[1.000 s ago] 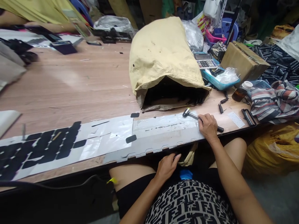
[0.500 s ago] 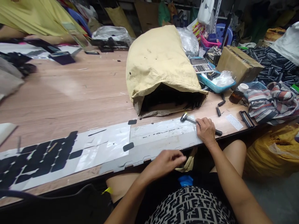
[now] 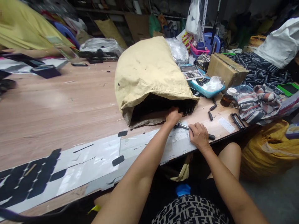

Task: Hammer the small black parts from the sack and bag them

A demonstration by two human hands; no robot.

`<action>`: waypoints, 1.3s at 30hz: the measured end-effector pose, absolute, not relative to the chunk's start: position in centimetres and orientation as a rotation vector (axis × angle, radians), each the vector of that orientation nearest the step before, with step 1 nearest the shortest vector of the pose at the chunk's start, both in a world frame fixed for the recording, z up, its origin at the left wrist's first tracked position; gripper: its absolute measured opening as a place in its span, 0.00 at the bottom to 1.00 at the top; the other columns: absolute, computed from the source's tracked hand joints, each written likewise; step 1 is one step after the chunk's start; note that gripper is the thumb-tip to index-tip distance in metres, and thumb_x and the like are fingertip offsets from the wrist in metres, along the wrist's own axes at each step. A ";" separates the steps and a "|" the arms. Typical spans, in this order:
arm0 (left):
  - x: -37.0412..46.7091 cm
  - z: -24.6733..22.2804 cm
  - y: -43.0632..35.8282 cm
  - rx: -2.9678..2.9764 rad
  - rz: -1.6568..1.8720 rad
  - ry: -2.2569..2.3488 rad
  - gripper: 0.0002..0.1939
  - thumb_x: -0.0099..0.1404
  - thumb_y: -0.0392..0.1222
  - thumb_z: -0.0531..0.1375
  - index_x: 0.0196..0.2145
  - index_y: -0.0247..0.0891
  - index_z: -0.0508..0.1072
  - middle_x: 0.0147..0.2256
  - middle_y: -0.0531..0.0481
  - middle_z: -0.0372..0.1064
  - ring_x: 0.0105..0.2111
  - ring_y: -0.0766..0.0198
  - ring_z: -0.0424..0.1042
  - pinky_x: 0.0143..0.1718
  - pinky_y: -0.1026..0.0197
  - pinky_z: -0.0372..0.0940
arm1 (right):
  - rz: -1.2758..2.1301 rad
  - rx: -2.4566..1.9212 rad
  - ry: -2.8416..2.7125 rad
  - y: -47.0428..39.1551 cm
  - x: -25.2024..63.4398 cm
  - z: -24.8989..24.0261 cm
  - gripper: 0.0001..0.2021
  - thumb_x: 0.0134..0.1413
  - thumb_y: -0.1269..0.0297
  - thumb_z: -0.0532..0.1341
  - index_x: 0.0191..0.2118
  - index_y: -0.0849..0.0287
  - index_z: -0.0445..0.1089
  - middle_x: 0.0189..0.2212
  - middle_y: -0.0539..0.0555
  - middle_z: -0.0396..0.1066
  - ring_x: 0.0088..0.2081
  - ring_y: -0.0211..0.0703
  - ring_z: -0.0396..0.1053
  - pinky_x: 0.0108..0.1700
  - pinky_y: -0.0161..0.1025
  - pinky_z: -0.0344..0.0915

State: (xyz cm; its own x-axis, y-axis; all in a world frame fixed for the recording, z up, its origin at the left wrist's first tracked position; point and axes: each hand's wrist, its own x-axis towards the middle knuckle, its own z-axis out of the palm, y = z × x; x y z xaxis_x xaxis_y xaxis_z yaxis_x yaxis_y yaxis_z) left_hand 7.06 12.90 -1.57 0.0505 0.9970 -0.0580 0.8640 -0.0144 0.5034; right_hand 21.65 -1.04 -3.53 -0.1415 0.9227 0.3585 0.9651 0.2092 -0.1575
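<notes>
Sack (image 3: 149, 71), beige, open-mouthed, lying on table (image 3: 88, 93). Left hand (image 3: 174, 115) at its mouth (finger closure cannot be told); right hand (image 3: 199, 135) curled round hammer (image 3: 183, 126). Step, seemingly: reaching in; next move calls for sure fingers.

Desk (image 3: 88, 84), front edge: sheet (image 3: 95, 161) at left, strip (image 3: 175, 144) to its right. Hammer (image 3: 183, 126) lies over strip's right end, right hand (image 3: 199, 135) on it, handle end toward the right. Sack (image 3: 149, 68) behind strip, mouth facing front edge; left hand (image 3: 173, 115) at right part of mouth. Right of sack: basket (image 3: 209, 92), calculator (image 3: 191, 73) resting on it. Box (image 3: 226, 71) behind basket, to the right. Bottle (image 3: 226, 99) in front of box. Cloth (image 3: 254, 102) right of bottle. Slip (image 3: 226, 125) near front edge, between hammer and cloth.
</notes>
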 end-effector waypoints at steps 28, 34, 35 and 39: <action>-2.0 -5.7 -1.7 2.039 0.968 1.517 0.08 0.67 0.42 0.60 0.43 0.41 0.76 0.37 0.47 0.68 0.42 0.56 0.67 0.48 0.53 0.65 | 0.370 -1.471 -1.889 -3.9 22.9 -0.6 0.13 0.66 0.62 0.56 0.49 0.53 0.76 0.42 0.54 0.76 0.44 0.44 0.73 0.47 0.39 0.69; -2.0 -5.9 -1.7 2.037 0.989 1.504 0.08 0.67 0.42 0.61 0.42 0.42 0.77 0.37 0.48 0.68 0.42 0.56 0.67 0.48 0.54 0.65 | 0.417 -1.393 -1.911 -5.8 22.0 -0.1 0.13 0.67 0.61 0.55 0.49 0.53 0.76 0.40 0.54 0.77 0.43 0.44 0.74 0.48 0.40 0.70; -2.0 -5.9 -1.7 2.040 0.988 1.506 0.08 0.67 0.42 0.61 0.42 0.41 0.77 0.37 0.48 0.68 0.42 0.56 0.67 0.48 0.54 0.65 | 0.406 -1.403 -1.930 -5.9 21.9 -0.3 0.13 0.67 0.62 0.55 0.49 0.53 0.76 0.40 0.54 0.76 0.43 0.44 0.74 0.47 0.40 0.70; -2.0 -5.8 -1.6 2.037 0.985 1.511 0.08 0.67 0.41 0.61 0.42 0.41 0.77 0.36 0.48 0.68 0.42 0.56 0.67 0.48 0.54 0.65 | 0.394 -1.449 -1.984 -5.9 21.5 -0.7 0.13 0.66 0.62 0.55 0.48 0.52 0.76 0.40 0.53 0.76 0.43 0.43 0.74 0.46 0.39 0.71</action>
